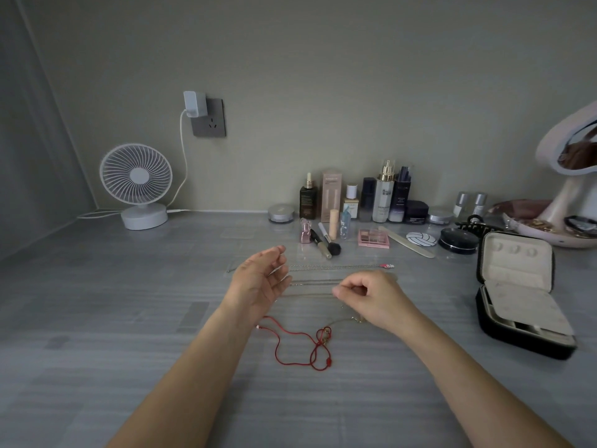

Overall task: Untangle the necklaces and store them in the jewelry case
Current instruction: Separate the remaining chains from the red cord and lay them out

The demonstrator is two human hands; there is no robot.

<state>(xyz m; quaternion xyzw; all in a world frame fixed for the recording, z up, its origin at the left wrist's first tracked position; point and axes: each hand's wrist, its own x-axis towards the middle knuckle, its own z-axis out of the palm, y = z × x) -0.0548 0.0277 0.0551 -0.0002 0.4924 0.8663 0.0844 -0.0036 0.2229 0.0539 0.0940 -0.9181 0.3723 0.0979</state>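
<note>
Grey streaked tabletop (129, 318). At ten o'clock, a white desk fan (137, 182); from twelve to one, a row of cosmetic bottles (384, 195) along the wall. At three o'clock, an open black jewelry case (517, 270). Near the middle, thin chains (336, 267) laid side by side; just toward six, a tangled red cord necklace (324, 338).

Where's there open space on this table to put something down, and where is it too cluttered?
The widest bare stretch of table lies left of the left hand, in front of the fan. A narrower gap sits between the right hand, which pinches a thin chain, and the jewelry case. Crowded: the cosmetics at back right and the necklaces between the hands.
</note>
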